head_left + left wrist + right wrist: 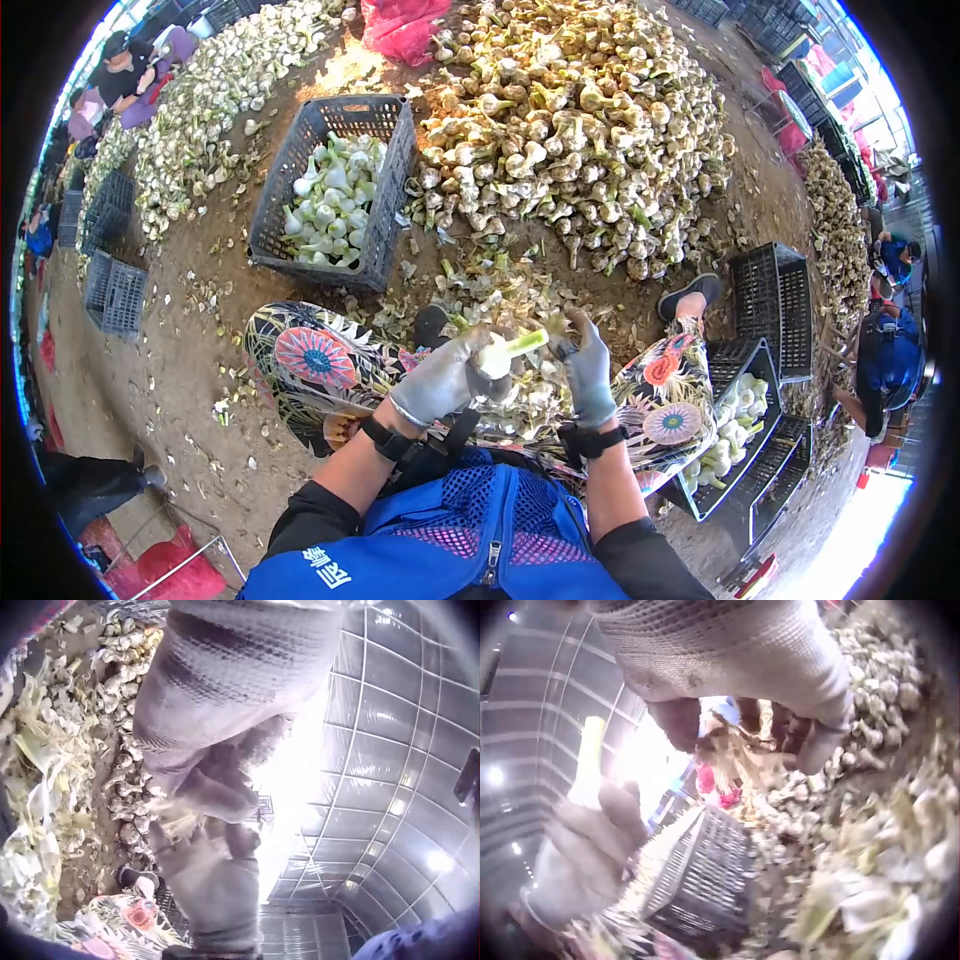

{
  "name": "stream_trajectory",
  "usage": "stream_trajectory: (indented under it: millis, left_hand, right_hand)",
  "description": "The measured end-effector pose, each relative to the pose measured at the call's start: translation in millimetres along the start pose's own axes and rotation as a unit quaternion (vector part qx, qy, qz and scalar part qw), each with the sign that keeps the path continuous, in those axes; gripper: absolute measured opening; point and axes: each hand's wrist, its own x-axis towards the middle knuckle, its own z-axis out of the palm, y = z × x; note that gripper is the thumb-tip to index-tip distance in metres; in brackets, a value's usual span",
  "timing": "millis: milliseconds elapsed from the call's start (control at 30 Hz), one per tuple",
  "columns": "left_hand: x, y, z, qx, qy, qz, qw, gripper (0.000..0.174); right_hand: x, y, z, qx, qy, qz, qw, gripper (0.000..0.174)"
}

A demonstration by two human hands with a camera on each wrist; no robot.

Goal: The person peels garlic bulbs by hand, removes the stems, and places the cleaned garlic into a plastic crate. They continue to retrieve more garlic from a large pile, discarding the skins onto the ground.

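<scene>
In the head view my gloved left hand (436, 386) grips a peeled white garlic bulb (496, 359), whose pale green stem points right toward the other hand. My gloved right hand (590, 380) is close to the stem's tip, its fingers curled. Dry brownish garlic skin (733, 763) shows between those fingers in the right wrist view. The same view has the stem (590, 754) rising out of the left hand. From the left wrist the bulb is hidden behind glove fingers. Loose peelings (535, 412) lie on the ground below, between the knees.
Ahead left stands a black crate (385, 235) partly filled with peeled garlic. A large heap of unpeeled garlic (590, 130) lies ahead. Another crate of peeled garlic (765, 440) is by the right knee, with an upright crate (772, 310) beyond it. Other people sit farther off.
</scene>
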Motion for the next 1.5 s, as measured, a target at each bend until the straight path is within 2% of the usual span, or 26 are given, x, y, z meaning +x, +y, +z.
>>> stream_trajectory:
  millis: [33,100,133,200,267,300,333,433,467,533,567,633,733,833,933,967,1000,1067,1133,1200,1267,1333,1400,1433,1467,1500]
  left_hand:
    - [0,1,-4,0.018,-0.017,0.001,1.0,0.05]
    - [7,-3,1,0.011,0.004,0.005,1.0,0.048]
    - [12,-5,6,0.008,0.024,0.015,1.0,0.046]
    - [17,-7,10,0.003,-0.019,0.043,0.999,0.038]
    - [24,-14,-7,0.151,0.111,0.204,0.961,0.032]
    - [9,3,14,0.209,0.141,0.206,0.946,0.03]
    - [4,9,14,0.209,0.142,0.204,0.946,0.03]
    - [-8,24,10,0.454,0.15,0.01,0.878,0.034]
    - [-4,23,11,0.455,0.15,0.01,0.878,0.034]
    - [7,18,19,0.588,0.162,0.186,0.77,0.036]
    - [13,13,22,0.588,0.161,0.186,0.77,0.036]
    - [24,5,24,0.511,0.152,0.155,0.831,0.036]
    - [25,1,17,0.415,0.127,0.161,0.886,0.037]
    - [19,3,8,0.379,0.091,0.156,0.908,0.042]
    - [9,19,22,0.441,0.077,0.128,0.885,0.043]
    - [11,20,24,0.455,0.032,0.167,0.874,0.043]
    - [12,22,28,0.469,-0.014,0.204,0.859,0.043]
    - [10,20,29,0.467,-0.001,0.157,0.87,0.04]
    - [19,8,18,0.527,-0.055,0.261,0.807,0.033]
    - [19,3,23,0.503,-0.033,0.225,0.834,0.028]
    - [16,4,28,0.557,-0.006,0.251,0.792,0.027]
    - [11,0,28,0.543,-0.003,0.236,0.805,0.026]
    - [8,0,33,0.532,0.0,0.221,0.818,0.026]
    - [8,-1,39,0.56,0.02,0.292,0.775,0.027]
    - [8,-2,43,0.584,0.04,0.361,0.726,0.027]
    - [11,0,42,0.561,0.0,0.351,0.75,0.025]
  right_hand:
    - [-8,6,-3,0.118,-0.059,-0.004,0.991,0.06]
    - [-25,-47,-6,0.302,-0.181,0.007,0.936,0.063]
    - [-26,-45,4,0.263,-0.172,-0.046,0.948,0.055]
    - [-27,-43,6,0.243,-0.14,0.027,0.96,0.043]
    - [-21,-41,7,0.204,-0.09,-0.06,0.973,0.033]
    - [-17,-41,8,0.347,-0.089,-0.04,0.933,0.03]
    - [-17,-41,-1,0.322,-0.062,-0.002,0.945,0.027]
    - [-12,-34,-15,0.327,-0.077,0.001,0.942,0.025]
    - [-13,-42,-17,0.27,-0.088,-0.035,0.958,0.024]
    - [-16,-54,-17,0.213,-0.097,-0.07,0.97,0.025]
    - [-19,-60,-15,0.152,-0.111,-0.127,0.974,0.026]
    - [-24,-68,-11,0.033,-0.117,-0.183,0.975,0.031]
    - [-22,-61,-14,0.087,-0.109,-0.207,0.968,0.032]
    - [-24,-53,-27,0.094,-0.076,-0.141,0.983,0.032]
    - [-26,-47,-27,0.173,-0.075,-0.064,0.98,0.037]
    - [-27,-45,-26,0.214,-0.079,-0.029,0.973,0.037]
    - [-27,-42,-25,0.254,-0.083,0.006,0.963,0.038]
    - [-24,-31,-13,0.343,-0.084,-0.021,0.935,0.039]
    - [-24,-33,-9,0.484,-0.098,0.084,0.865,0.041]
    - [-27,-48,-3,0.463,-0.092,0.105,0.875,0.037]
    - [-28,-49,-1,0.542,-0.061,0.187,0.817,0.037]
    - [-26,-40,0,0.548,-0.04,0.193,0.813,0.038]
    - [-24,-37,-1,0.503,-0.058,0.129,0.853,0.039]
    - [-21,-37,-4,0.587,-0.078,0.202,0.78,0.038]
    - [-23,-41,-3,0.588,-0.077,0.203,0.779,0.038]
    - [-26,-44,0,0.559,-0.075,0.192,0.803,0.038]
